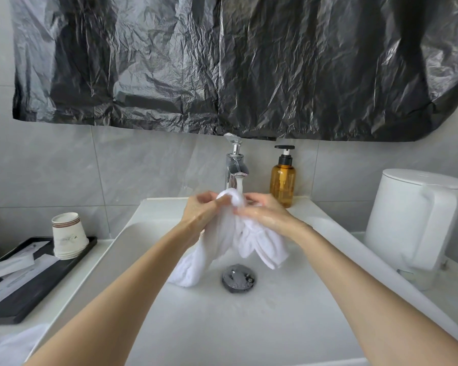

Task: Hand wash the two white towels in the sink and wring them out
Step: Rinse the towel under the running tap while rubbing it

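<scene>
A wet white towel (238, 239) hangs bunched over the white sink (249, 326), its ends drooping toward the drain (238, 278). My left hand (200, 211) and my right hand (265, 212) both grip its top fold right under the chrome faucet (235, 165), where a stream of water runs onto the cloth. The lower left end rests on the basin floor. A second white cloth (8, 344) lies on the counter at the bottom left corner, partly cut off by the frame edge.
An amber pump bottle (283, 180) stands right of the faucet. A white kettle (413, 220) sits on the right counter. On the left, stacked paper cups (68, 236) stand on a black tray (32, 289). Black plastic sheet (236, 62) covers the wall above.
</scene>
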